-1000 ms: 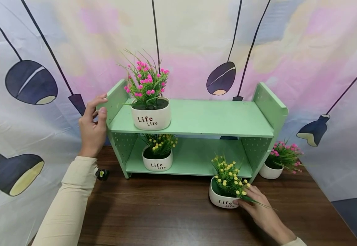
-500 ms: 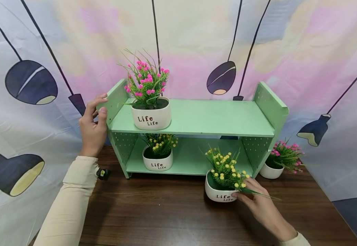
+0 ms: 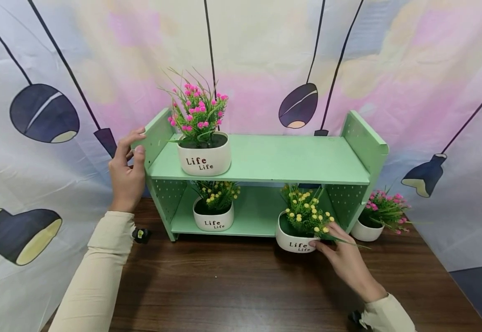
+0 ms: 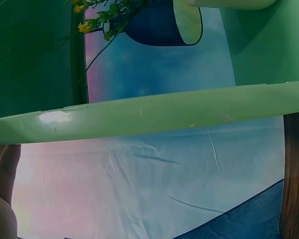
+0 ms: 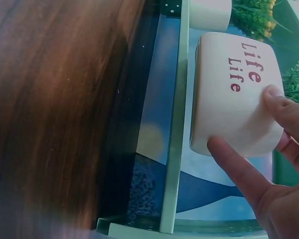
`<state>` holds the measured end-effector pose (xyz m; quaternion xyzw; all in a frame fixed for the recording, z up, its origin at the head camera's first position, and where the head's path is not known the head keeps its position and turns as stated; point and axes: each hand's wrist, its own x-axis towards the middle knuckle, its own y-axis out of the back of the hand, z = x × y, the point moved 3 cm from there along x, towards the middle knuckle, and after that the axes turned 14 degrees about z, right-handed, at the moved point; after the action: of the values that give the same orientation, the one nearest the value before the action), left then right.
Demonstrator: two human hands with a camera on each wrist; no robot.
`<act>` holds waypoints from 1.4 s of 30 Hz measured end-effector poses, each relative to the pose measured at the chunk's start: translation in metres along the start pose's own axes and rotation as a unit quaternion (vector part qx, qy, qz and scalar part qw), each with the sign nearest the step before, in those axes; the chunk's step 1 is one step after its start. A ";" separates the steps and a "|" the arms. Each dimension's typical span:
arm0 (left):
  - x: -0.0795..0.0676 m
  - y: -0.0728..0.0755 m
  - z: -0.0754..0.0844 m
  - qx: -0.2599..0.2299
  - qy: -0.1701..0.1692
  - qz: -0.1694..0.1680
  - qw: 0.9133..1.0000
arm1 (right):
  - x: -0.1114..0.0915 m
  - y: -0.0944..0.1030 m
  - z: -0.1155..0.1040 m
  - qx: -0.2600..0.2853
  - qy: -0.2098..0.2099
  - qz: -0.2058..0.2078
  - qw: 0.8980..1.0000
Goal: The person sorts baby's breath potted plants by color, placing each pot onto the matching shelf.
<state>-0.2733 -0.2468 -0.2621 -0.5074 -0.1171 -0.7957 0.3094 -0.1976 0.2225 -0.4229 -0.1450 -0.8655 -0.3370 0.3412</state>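
Note:
In the head view my right hand (image 3: 346,260) grips the right end of a white "Life" flowerpot (image 3: 296,236) with yellow flowers, at the front edge of the lower shelf (image 3: 257,216), toward its right end. The right wrist view shows the thumb on the lettered face of this pot (image 5: 234,94) and another finger at its lower corner. My left hand (image 3: 127,173) touches the outer face of the green shelf unit's left side panel (image 3: 156,138), fingers bent at its upper edge. In the left wrist view, fingertips (image 4: 7,154) meet the panel's edge.
A pot with pink flowers (image 3: 205,157) stands on the left of the top shelf. Below it, a yellow-flowered pot (image 3: 213,216) sits on the lower shelf. Another pink-flowered pot (image 3: 366,229) stands on the brown table (image 3: 232,295), right of the unit. A printed curtain (image 3: 257,55) hangs behind.
My right hand has raised the yellow-flowered pot from over the table in front and moved it back and slightly left to the lower shelf's front edge. The left hand stays on the side panel.

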 end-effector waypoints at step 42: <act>-0.002 -0.004 0.003 -0.013 0.005 0.014 1.000 | 0.016 -0.042 0.029 -0.001 -0.097 -0.061 0.993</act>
<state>-0.2729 -0.2418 -0.2621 -0.5089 -0.0975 -0.7953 0.3147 -0.2438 0.2120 -0.4478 -0.1238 -0.9014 -0.3425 0.2343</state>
